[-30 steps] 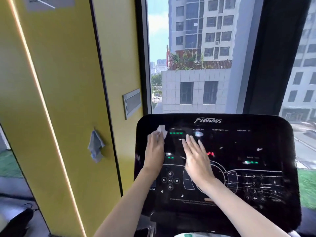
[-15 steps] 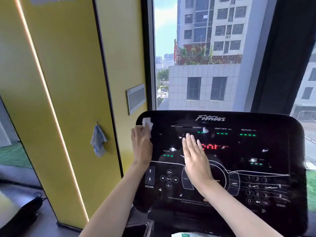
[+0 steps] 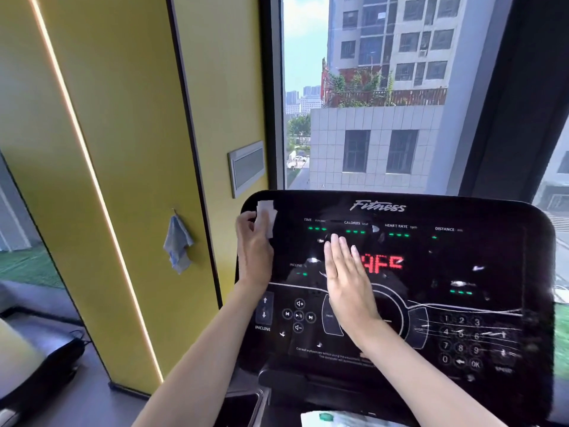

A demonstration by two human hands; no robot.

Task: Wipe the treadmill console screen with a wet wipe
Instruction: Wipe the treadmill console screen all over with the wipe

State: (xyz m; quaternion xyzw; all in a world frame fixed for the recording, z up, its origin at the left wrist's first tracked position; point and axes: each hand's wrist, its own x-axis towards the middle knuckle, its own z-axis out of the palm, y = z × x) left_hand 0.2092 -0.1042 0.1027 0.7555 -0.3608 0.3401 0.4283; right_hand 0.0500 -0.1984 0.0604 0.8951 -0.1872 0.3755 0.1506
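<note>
**While the left grip holds the wet wipe, the right grip lies flat**

Though a red readout glows mid-panel, its first letter is hidden behind the right grip, whose straight fingers rest on the console screen and hold nothing. At 6 o'clock a white-and-green packet is cut off by the frame. The wet wipe, a thin, crumpled white sheet, sits at the screen's 10 o'clock corner, pinched by the left grip and sticking out past its fingertips toward 12 o'clock. The screen is glossy black with rounded corners.
</note>
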